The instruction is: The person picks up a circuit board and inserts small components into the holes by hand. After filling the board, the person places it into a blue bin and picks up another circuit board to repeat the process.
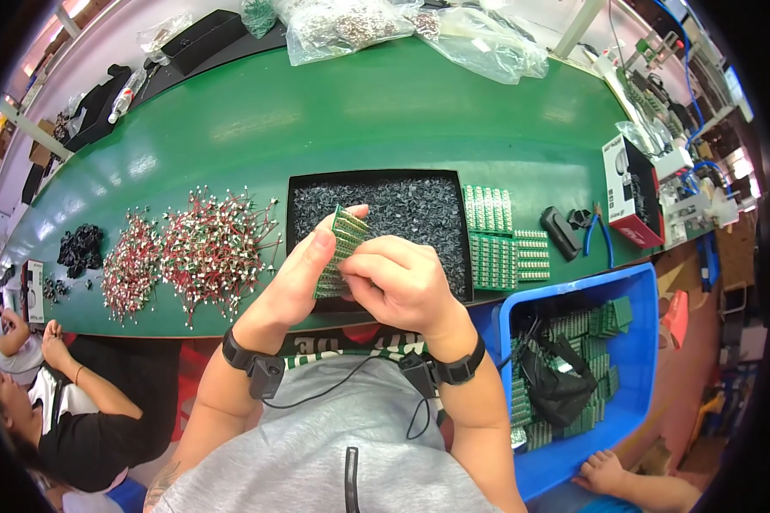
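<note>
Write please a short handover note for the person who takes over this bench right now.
Left hand: holds a green circuit board panel upright over the black tray of small dark parts.
Right hand: fingers at the panel's face.
Done: cannot tell.
Nearby: more green panels right of the tray, red wire leads left of it, boards in the blue bin.
</note>
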The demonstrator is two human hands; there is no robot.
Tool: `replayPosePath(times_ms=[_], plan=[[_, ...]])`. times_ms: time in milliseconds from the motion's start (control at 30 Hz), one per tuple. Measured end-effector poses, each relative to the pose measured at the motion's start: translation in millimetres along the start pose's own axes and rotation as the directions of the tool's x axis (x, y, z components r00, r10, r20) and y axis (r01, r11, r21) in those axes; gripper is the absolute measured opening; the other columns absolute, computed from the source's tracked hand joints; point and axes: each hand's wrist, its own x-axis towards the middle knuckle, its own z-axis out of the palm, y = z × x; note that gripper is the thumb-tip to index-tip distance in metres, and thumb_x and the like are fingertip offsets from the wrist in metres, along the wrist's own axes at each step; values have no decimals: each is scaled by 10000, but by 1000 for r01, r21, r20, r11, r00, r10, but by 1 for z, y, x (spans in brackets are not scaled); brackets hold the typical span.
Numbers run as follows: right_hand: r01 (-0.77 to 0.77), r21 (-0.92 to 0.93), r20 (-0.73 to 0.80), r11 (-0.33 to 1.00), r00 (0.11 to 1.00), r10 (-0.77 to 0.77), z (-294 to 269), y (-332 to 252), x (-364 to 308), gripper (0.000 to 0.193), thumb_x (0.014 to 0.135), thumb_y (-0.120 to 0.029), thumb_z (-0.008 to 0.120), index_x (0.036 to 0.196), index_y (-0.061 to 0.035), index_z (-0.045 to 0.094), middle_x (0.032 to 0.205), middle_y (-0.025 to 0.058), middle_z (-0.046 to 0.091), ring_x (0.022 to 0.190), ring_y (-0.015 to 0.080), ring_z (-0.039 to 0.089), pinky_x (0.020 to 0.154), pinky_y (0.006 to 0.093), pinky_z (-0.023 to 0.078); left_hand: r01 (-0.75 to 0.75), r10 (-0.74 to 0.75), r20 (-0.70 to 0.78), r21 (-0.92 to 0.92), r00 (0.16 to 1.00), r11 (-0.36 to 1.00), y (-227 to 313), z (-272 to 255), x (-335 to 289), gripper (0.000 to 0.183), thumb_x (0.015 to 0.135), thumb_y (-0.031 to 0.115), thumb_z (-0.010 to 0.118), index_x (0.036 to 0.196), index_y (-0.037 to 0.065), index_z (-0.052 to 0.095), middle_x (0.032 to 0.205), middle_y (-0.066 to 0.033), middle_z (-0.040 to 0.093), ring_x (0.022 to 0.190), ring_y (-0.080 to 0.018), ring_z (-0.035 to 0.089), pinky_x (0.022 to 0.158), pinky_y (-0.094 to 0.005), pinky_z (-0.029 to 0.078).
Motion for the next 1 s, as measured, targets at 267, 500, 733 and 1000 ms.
replayPosePath(times_ms=[267, 500, 733, 1000], plan=[[-35, 1, -20, 999, 999, 35, 0, -1, 0, 184, 788, 33, 818, 937, -50, 747, 895, 83, 741, 716, 250, 729, 584, 347, 589, 69, -71, -31, -76, 997, 995, 4, 2, 0, 746, 1150, 588, 406, 1627, 15, 421, 1297, -53, 644, 1126, -136, 618, 979, -308, 518], [-18, 7, -8, 1000, 1000, 18, -1, -2, -2, 175, 805, 31, 818, 945, -46, 747, 902, 90, 743, 721, 250, 733, 587, 348, 592, -34, 38, -37, 90, 999, 995, -5, 0, 2, 740, 1148, 590, 403, 1637, 35, 403, 1237, -69, 663, 1024, -136, 649, 871, -310, 564], [-56, -5, -26, 998, 998, 56, 1, -2, 2, 181, 795, 41, 806, 942, -43, 741, 893, 96, 737, 710, 256, 737, 594, 347, 598, 22, -35, -67, -186, 997, 982, 2, 3, -2, 740, 1153, 601, 342, 1642, 48, 402, 1282, -105, 687, 1053, -172, 681, 901, -337, 577], [-117, -5, 30, 993, 993, 117, -1, -3, -1, 153, 811, 33, 802, 929, -44, 743, 891, 93, 735, 712, 257, 733, 595, 354, 594, 8, -16, -53, -147, 998, 989, 4, 0, -3, 753, 1151, 616, 328, 1641, 49, 401, 1278, -103, 685, 1031, -178, 681, 856, -342, 587]])
